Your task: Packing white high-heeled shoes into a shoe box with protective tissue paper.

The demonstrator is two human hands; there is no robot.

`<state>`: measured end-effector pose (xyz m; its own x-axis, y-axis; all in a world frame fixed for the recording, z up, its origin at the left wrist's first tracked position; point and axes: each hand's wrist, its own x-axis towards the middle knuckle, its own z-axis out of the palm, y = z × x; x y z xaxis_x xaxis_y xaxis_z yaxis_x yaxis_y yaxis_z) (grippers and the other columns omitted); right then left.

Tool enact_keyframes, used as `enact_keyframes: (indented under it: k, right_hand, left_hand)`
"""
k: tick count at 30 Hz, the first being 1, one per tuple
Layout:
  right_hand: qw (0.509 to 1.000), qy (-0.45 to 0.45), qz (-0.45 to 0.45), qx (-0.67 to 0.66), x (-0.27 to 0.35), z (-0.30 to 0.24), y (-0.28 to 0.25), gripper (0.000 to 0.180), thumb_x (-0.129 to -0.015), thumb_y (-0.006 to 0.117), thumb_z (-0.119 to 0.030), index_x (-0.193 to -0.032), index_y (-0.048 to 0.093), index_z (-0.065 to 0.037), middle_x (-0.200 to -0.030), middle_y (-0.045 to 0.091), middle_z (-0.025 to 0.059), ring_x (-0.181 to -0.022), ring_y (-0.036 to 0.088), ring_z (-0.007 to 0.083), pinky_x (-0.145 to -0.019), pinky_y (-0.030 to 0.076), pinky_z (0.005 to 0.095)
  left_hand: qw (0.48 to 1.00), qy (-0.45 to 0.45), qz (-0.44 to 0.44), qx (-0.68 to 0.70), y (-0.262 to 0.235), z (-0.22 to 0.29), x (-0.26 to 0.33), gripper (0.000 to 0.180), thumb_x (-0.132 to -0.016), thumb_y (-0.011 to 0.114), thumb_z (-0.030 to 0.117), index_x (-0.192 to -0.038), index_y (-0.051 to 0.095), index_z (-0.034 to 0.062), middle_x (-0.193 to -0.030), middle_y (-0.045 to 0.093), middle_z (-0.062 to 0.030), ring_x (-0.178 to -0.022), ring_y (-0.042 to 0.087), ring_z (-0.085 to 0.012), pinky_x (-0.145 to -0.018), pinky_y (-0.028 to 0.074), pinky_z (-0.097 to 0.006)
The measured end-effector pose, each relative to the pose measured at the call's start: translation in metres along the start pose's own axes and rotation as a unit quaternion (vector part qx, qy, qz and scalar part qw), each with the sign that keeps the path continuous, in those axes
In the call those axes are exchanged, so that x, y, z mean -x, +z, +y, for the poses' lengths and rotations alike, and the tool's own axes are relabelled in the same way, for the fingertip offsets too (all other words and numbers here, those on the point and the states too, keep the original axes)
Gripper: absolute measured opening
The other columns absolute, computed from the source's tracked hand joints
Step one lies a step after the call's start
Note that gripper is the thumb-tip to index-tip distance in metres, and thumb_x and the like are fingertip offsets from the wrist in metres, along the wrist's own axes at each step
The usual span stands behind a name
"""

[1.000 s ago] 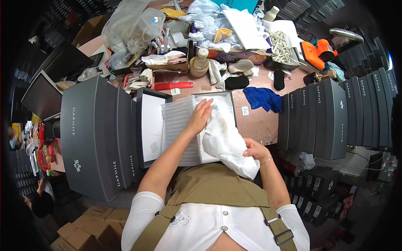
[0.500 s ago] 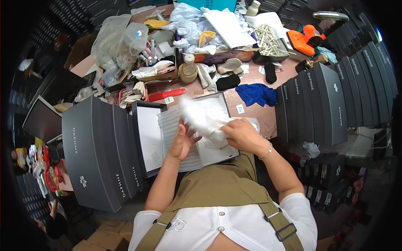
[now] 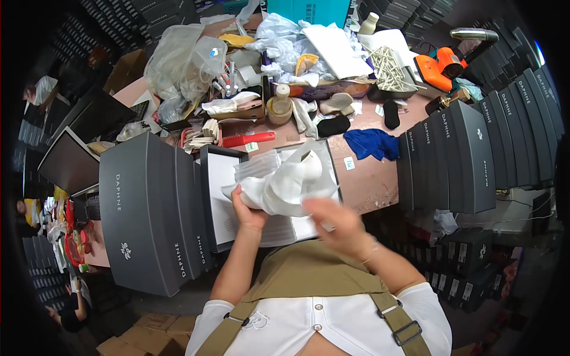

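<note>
Head view: left hand (image 3: 248,212) has its fingers clamped on a white dust bag (image 3: 284,185), held just over the open grey shoebox (image 3: 268,196) on the surface. Right hand (image 3: 336,221) is blurred beside it, so I can't tell its grip. I'd steady the bag with both hands so it goes in flat.

left hand (image 3: 248,212): grips white cloth bag (image 3: 284,188) from below
right hand (image 3: 333,221): blurred, just beside bag
open box (image 3: 270,196): under both, on tabletop (image 3: 365,178)

The right hand (image 3: 335,222) is motion-blurred; the white cloth bag (image 3: 285,187) hides the left hand's (image 3: 246,210) fingertips.
</note>
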<state>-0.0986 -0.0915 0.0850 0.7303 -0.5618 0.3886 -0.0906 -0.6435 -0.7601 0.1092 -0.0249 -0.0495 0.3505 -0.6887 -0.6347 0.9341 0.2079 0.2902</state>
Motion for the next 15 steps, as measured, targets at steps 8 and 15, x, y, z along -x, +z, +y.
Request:
enact_keyframes:
  k: [8, 15]
  right_hand:
    - [0.858, 0.358, -0.074, -0.36, -0.015, 0.059, -0.019, 0.053, -0.082, 0.066, -0.014, -0.13, 0.049, 0.0, -0.114, 0.06, 0.0064, -0.102, 0.056, 0.0109, -0.083, 0.048, 0.0296]
    - [0.759, 0.404, 0.055, -0.507, 0.024, 0.077, -0.037, 0.043, -0.085, 0.062, -0.011, -0.124, 0.052, 0.003, -0.112, 0.061, 0.0076, -0.099, 0.061, 0.015, -0.085, 0.051, 0.0289]
  left_hand:
    - [0.976, 0.127, -0.01, -0.177, 0.014, 0.008, 0.01, 0.057, -0.094, 0.04, 0.052, -0.119, 0.053, 0.0019, -0.114, 0.06, -0.0126, -0.106, 0.058, -0.0258, -0.092, 0.046, -0.038]
    - [0.939, 0.199, -0.174, -0.219, 0.049, 0.047, -0.003, 0.063, -0.097, 0.032, 0.055, -0.125, 0.047, 0.0013, -0.121, 0.056, -0.0114, -0.113, 0.055, -0.0232, -0.098, 0.042, -0.038]
